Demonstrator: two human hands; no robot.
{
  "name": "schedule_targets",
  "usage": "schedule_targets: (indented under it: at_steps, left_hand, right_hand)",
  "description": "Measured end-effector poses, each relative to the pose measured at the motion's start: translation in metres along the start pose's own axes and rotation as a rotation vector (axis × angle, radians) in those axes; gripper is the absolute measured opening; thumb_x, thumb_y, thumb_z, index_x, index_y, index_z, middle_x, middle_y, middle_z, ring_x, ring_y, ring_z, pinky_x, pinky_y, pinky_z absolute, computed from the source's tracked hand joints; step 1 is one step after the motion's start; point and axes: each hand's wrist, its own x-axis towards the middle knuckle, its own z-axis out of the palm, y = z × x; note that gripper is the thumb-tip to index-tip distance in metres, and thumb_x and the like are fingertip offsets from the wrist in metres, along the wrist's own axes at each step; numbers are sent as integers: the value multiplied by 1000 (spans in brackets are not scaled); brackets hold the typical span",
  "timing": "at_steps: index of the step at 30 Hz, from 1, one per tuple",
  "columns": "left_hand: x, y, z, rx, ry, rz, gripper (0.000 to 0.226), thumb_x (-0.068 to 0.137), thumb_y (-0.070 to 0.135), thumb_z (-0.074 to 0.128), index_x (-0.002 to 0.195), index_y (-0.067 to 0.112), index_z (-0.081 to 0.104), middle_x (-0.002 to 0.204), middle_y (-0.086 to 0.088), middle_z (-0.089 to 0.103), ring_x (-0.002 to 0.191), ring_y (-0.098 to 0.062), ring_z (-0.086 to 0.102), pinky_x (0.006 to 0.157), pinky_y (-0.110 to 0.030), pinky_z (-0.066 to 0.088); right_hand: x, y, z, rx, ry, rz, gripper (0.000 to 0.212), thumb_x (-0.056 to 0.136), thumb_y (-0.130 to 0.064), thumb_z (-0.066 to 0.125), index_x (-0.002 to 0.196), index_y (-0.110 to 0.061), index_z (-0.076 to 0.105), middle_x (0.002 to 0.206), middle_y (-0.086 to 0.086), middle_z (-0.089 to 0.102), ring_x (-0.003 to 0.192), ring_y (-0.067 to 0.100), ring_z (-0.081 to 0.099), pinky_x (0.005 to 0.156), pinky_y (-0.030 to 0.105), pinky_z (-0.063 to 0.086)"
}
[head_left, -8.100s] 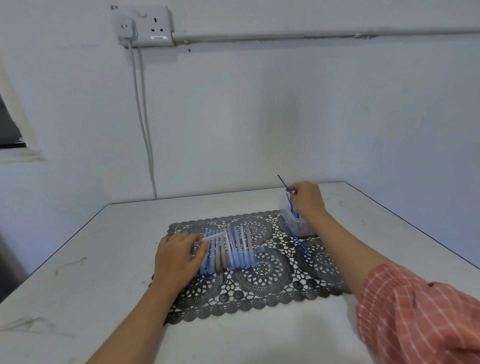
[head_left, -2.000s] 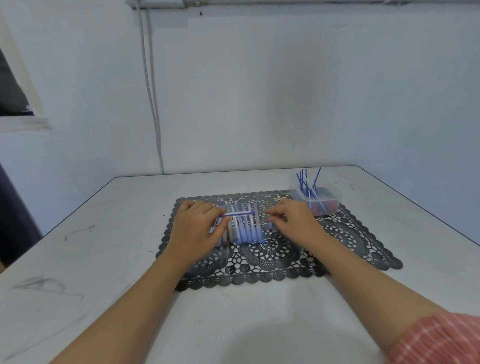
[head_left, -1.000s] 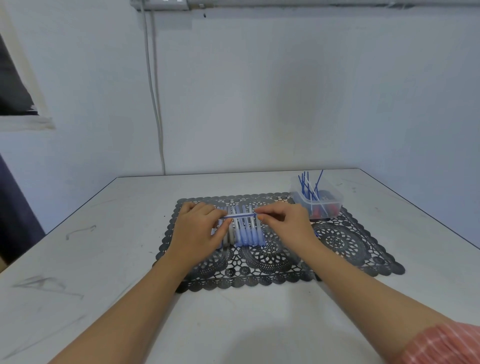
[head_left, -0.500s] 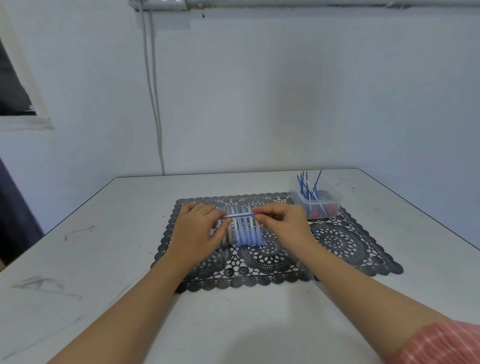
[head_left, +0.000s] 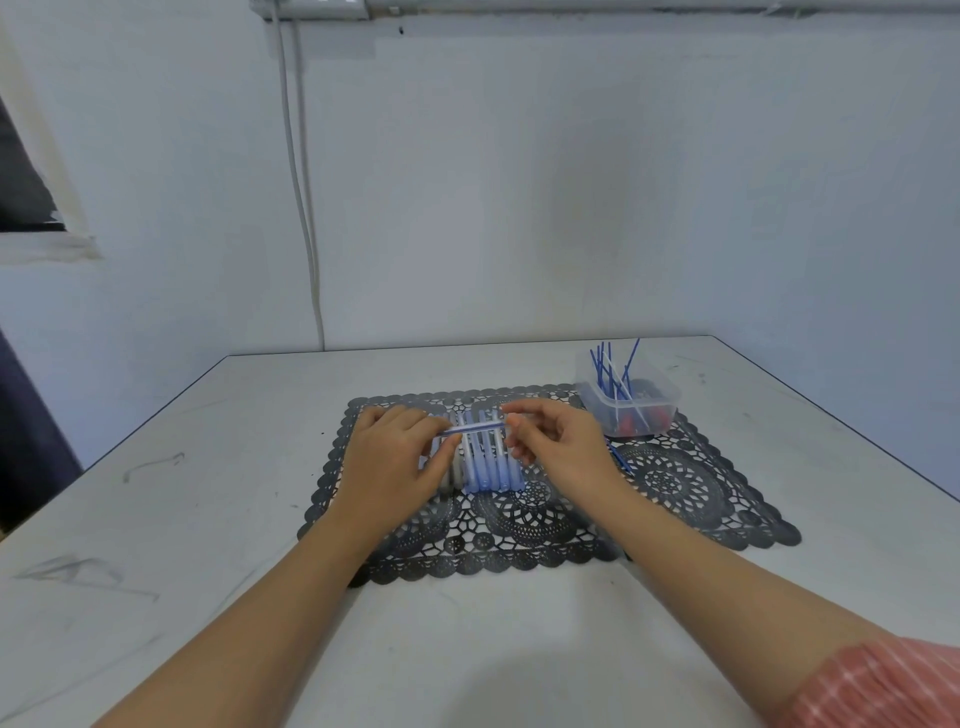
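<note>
Pinching one blue pen (head_left: 475, 428), left hand (head_left: 392, 462) and right hand (head_left: 558, 447) clamp fingers on its two ends above one row of pens (head_left: 491, 470); one refill tub (head_left: 655, 410) stands nearby.

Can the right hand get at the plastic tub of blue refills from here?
Probably yes. The tub stands just beyond the right hand at the mat's far right corner, nothing between them. That hand pinches one end of the pen the left hand holds, so it must let go first.
</note>
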Motion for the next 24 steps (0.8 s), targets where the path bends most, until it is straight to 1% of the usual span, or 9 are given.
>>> schedule_targets:
  at_steps: [3, 5, 9, 14, 17, 19, 20, 22, 24]
  left_hand:
    - [0, 0, 0, -6, 15, -10, 34, 87, 39, 44, 88, 19, 71, 68, 11, 59, 67, -11, 55, 73, -27, 30]
    - [0, -1, -1, -14, 14, 10, 33, 87, 39, 45, 89, 19, 71, 68, 11, 60, 67, -11, 55, 74, -28, 31]
    - [0, 1, -1, -13, 9, 51, 31, 87, 38, 46, 90, 18, 71, 71, 10, 62, 69, -11, 56, 75, -32, 38]
    - [1, 1, -1, -10, 31, 22, 30, 88, 37, 47, 89, 19, 71, 71, 10, 62, 69, -11, 57, 74, -30, 34]
    - [0, 2, -1, -9, 32, 43, 30, 88, 37, 47, 89, 18, 71, 71, 9, 62, 70, -12, 57, 74, -30, 34]
    - [0, 3, -1, -2, 36, 55, 31, 87, 37, 47, 89, 17, 71, 71, 8, 63, 70, -13, 57, 75, -31, 34]
    - [1, 3, -1, 0, 38, 54, 31, 87, 37, 47, 89, 17, 71, 71, 8, 63, 70, -13, 57, 74, -31, 35]
    - [1, 3, -1, 2, 40, 48, 31, 88, 37, 47, 89, 18, 71, 71, 8, 63, 70, -13, 58, 74, -31, 35]
    - [1, 2, -1, 1, 34, 53, 30, 87, 37, 48, 89, 18, 71, 72, 9, 63, 70, -13, 58, 75, -31, 35]
  right_hand:
    - [1, 3, -1, -99, 2, -38, 9, 86, -14, 64, 89, -21, 66, 77, 12, 68, 64, 13, 63, 68, 29, 56]
    - [1, 4, -2, -150, 9, -63, 6, 87, -19, 63, 83, -22, 66, 74, 9, 68, 63, 13, 61, 67, 31, 55]
    - [-2, 2, -3, -223, 17, -69, 27, 90, -32, 54, 72, -16, 66, 68, 12, 66, 58, 15, 56, 64, 38, 52]
    - [-1, 3, -1, -204, -1, -100, 5, 89, -28, 59, 85, -28, 62, 77, 8, 67, 70, 21, 64, 65, 34, 54]
    - [-1, 3, -3, -219, 34, -121, 18, 88, -31, 58, 72, -26, 64, 68, 4, 66, 66, 21, 63, 64, 28, 52]
    - [-1, 2, -4, -227, 38, -124, 28, 89, -34, 55, 66, -22, 64, 65, 6, 66, 61, 22, 60, 61, 27, 49]
    - [-1, 2, -4, -230, 29, -129, 25, 90, -35, 55, 69, -23, 64, 66, 8, 66, 60, 23, 59, 60, 28, 49]
    - [0, 4, -3, -222, 17, -145, 9, 89, -31, 58, 81, -29, 62, 72, 10, 65, 63, 25, 59, 61, 33, 50]
    - [1, 5, -3, -241, 24, -174, 7, 89, -25, 60, 86, -31, 61, 72, 8, 64, 68, 25, 61, 62, 35, 51]
